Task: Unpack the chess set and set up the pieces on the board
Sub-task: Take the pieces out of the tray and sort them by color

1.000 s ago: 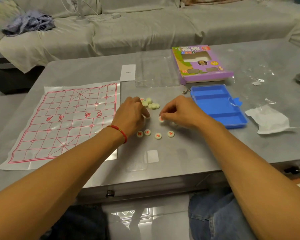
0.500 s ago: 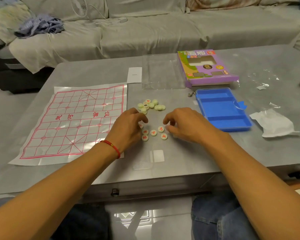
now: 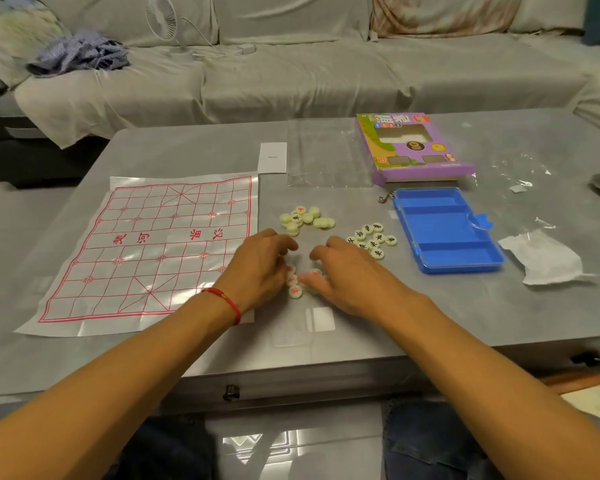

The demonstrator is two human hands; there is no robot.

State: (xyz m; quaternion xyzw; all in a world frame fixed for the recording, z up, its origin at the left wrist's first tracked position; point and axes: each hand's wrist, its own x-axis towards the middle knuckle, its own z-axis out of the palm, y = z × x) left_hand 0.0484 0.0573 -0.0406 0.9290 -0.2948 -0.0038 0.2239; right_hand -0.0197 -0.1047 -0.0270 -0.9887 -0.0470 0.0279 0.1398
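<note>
Head view, single: we look forward and down from above our own forearms, close over the counter [image 3: 430, 323], sofa [image 3: 291, 74] beyond.

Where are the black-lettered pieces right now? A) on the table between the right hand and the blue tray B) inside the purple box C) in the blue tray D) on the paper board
A: the black-lettered pieces lie clustered on the table, left of the empty blue tray.
</note>
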